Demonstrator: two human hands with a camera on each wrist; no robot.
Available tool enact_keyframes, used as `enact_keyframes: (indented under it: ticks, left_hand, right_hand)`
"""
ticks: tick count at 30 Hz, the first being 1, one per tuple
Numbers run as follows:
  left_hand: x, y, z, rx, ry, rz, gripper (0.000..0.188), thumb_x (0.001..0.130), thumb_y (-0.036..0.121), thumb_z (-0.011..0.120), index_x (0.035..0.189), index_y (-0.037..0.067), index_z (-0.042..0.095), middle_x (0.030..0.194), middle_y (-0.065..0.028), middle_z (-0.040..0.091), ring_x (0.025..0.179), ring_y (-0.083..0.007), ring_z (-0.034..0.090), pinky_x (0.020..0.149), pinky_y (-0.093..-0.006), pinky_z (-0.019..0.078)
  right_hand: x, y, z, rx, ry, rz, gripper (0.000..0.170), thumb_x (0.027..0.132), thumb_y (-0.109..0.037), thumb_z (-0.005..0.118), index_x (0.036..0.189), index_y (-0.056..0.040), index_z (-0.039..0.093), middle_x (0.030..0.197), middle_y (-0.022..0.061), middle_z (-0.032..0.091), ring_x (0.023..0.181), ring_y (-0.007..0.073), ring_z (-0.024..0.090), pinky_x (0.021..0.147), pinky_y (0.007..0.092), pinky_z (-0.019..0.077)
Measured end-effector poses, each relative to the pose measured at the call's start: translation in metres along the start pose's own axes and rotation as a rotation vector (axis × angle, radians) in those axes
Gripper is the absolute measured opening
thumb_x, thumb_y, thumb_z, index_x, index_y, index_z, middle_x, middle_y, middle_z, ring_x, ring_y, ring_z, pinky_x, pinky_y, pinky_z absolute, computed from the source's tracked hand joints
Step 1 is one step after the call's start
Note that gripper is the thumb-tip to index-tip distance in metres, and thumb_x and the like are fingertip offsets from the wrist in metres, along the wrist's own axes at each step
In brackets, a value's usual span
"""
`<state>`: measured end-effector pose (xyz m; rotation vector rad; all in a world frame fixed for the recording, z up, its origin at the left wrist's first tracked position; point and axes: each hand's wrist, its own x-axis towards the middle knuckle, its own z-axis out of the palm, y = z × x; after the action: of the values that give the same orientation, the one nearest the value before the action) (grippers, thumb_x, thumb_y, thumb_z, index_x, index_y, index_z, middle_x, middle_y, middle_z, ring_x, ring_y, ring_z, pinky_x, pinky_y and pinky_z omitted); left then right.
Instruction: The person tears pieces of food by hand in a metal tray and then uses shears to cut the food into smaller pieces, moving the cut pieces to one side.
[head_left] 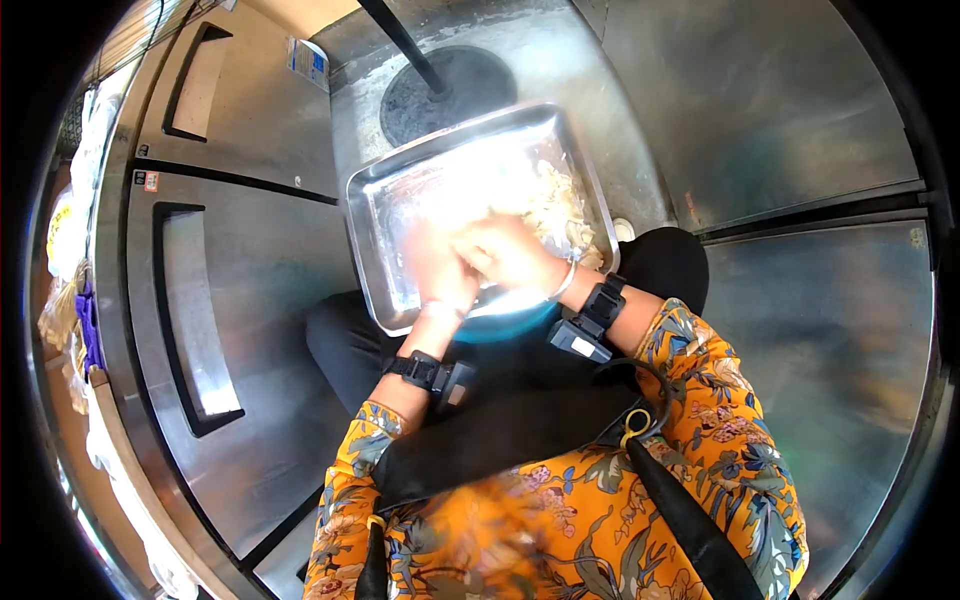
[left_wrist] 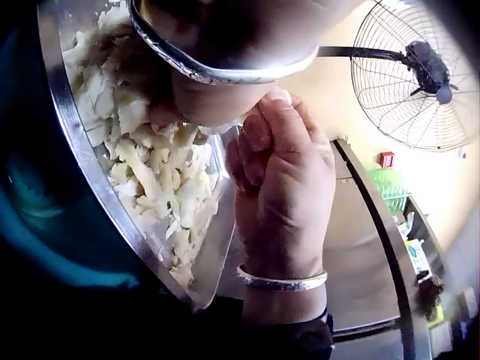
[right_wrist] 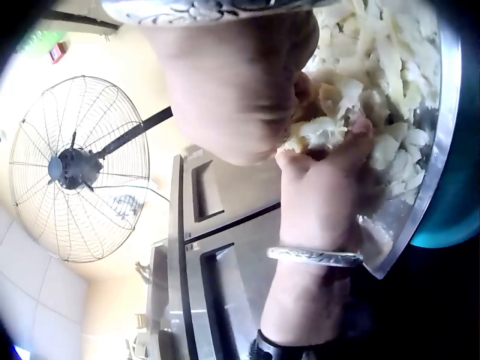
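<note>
We pinch a pale piece (right_wrist: 324,133) in our left hand (right_wrist: 322,199) over the metal tray (head_left: 374,245); whether our curled right hand (left_wrist: 283,187) grips anything, we cannot tell

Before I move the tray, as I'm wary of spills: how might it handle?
The tray probably won't flex: its metal looks rigid. Loose pale pieces inside could slide if it tilts. Its shiny surface may feel slippery.

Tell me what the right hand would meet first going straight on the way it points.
Most likely the left hand, just ahead of the right hand in the head view, though glare blurs any gap.
</note>
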<state>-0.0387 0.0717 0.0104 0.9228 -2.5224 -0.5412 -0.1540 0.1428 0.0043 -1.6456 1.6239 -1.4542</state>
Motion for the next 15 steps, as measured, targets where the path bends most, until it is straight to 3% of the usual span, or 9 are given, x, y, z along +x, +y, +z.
enact_keyframes:
  ticks: [3,6,10,13,15]
  left_hand:
    - [0.001,0.005,0.005,0.111,0.08,-0.005,0.012,0.08,0.005,0.052,0.089,-0.001,0.055,0.09,-0.0212,0.057,0.087,-0.0358,0.055,0.073,-0.0432,0.0435]
    - [0.001,0.002,0.009,0.157,0.091,0.003,0.015,0.08,0.004,0.053,0.093,-0.001,0.055,0.09,-0.0218,0.057,0.086,-0.0366,0.056,0.072,-0.0451,0.0437]
    - [0.001,0.007,0.001,0.192,0.088,0.084,0.027,0.078,0.002,0.053,0.105,-0.002,0.052,0.09,-0.0221,0.058,0.085,-0.0382,0.056,0.073,-0.0472,0.0434]
    - [0.003,-0.005,0.005,0.257,-0.268,-0.094,0.094,0.062,-0.001,0.07,0.14,0.002,0.019,0.119,-0.0212,0.042,0.107,-0.0408,0.044,0.091,-0.0446,0.042]
    - [0.001,-0.004,0.006,0.27,-0.231,-0.065,0.093,0.062,-0.001,0.07,0.14,0.002,0.019,0.12,-0.0212,0.042,0.107,-0.04,0.045,0.09,-0.0453,0.0424]
  right_hand:
    - [-0.007,0.0,-0.006,0.168,0.022,0.142,0.012,0.084,-0.008,0.057,0.092,-0.0007,0.063,0.077,0.011,0.063,0.067,0.0212,0.06,0.066,0.0295,0.048]
    - [-0.011,0.003,-0.007,0.231,0.09,0.237,0.014,0.086,-0.01,0.057,0.093,0.0003,0.063,0.077,0.0076,0.064,0.069,0.0151,0.059,0.066,0.0283,0.0483]
    - [-0.016,0.008,-0.009,0.253,0.063,0.423,0.015,0.086,-0.011,0.057,0.093,0.0002,0.063,0.077,0.0072,0.064,0.068,0.0152,0.059,0.064,0.0302,0.0478]
    - [-0.016,0.015,-0.013,0.058,-0.019,0.471,0.016,0.082,-0.015,0.061,0.085,0.0,0.062,0.076,0.0106,0.064,0.067,0.0199,0.06,0.062,0.0331,0.0475]
    - [-0.015,0.01,-0.015,-0.109,-0.02,0.402,0.019,0.079,-0.019,0.063,0.078,-0.0004,0.061,0.076,0.0132,0.063,0.068,0.0231,0.06,0.061,0.0351,0.0471]
